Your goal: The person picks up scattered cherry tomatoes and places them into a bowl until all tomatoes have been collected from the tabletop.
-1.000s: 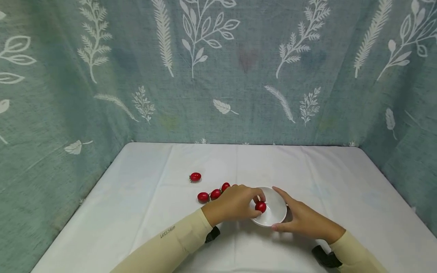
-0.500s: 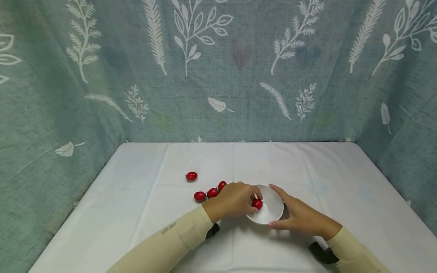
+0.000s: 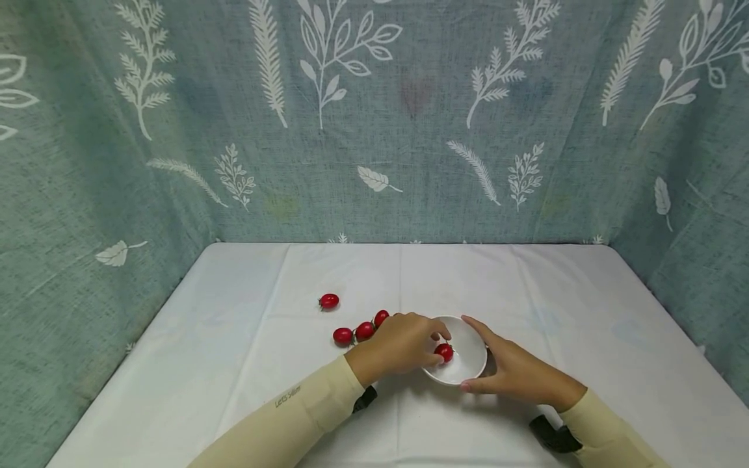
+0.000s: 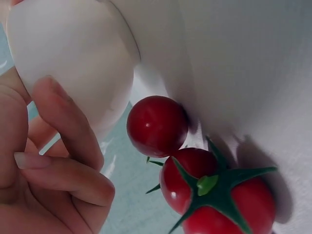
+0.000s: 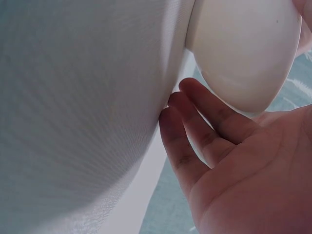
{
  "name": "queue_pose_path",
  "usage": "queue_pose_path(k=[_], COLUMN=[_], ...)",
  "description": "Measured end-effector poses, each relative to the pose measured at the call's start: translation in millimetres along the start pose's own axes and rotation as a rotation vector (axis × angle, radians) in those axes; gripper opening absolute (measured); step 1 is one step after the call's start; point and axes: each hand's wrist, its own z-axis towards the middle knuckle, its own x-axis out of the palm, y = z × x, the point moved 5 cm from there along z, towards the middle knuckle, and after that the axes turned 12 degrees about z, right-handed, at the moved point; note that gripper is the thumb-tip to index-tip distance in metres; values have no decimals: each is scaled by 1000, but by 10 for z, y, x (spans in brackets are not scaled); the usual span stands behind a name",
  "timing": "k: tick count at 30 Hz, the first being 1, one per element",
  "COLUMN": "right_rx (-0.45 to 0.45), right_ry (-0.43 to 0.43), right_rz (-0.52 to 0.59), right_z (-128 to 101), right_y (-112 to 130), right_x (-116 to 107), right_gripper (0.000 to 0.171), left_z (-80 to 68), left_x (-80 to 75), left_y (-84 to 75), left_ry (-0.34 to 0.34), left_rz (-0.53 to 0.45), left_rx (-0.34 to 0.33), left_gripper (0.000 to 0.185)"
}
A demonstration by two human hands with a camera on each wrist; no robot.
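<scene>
tomato (image 3: 444, 352) pinched over the white bowl (image 3: 471, 338) by the left hand (image 3: 404, 343) looks smooth, light, squashable; right hand (image 3: 515, 370) loosely cups the bowl's side.

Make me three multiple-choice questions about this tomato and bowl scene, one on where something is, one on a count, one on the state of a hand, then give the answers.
1. Where is the tomato that the left hand holds?
A. Over the inside of the white bowl
B. At the table's far right corner
C. On the right sleeve

2. How many tomatoes lie on the tablecloth outside the bowl in the head view?
A. One
B. Four
C. Nine

3. How is the right hand placed?
A. Raised high, away from everything
B. Fist closed round a tomato
C. Fingers fairly straight against the bowl's outer side

Answers: 1 A, the held tomato shows red inside the bowl's rim. 2 B, a lone tomato and a row of three lie left of the bowl. 3 C, the right wrist view shows extended fingers against the bowl's wall.
</scene>
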Motion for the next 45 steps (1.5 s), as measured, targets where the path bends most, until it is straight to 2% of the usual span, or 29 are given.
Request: queue_pose_path(k=[6, 12, 19, 24, 27, 31, 37, 45], right_rx=[-25, -19, -10, -12, -17, -23, -12, -12], right_ry=[-6, -20, -31, -45, -53, -51, -30, -44], right_rz=[-15, -37, -49, -66, -69, -53, -34, -42], right_z=[2, -3, 16, 6, 0, 10, 39, 12], right_y=[3, 1, 26, 30, 21, 6, -15, -9], right_x=[-9, -21, -12, -30, -37, -26, 2, -36], right_gripper=[112, 112, 113, 114, 114, 114, 115, 114], left_z=[-90, -251, -394, -409, -408, -415, -437, -392], left_x=[-44, -158, -232, -263, -272, -242, -182, -94], left_y=[-2, 39, 181, 265, 316, 394, 506, 544], left_ry=[-72, -162, -242, -300, -318, -305, -226, -144], left_rz=[36, 11, -18, -57, -76, -86, -99, -42], left_rx=[30, 77, 62, 65, 44, -1, -59, -24], left_gripper=[34, 34, 35, 36, 35, 33, 36, 41])
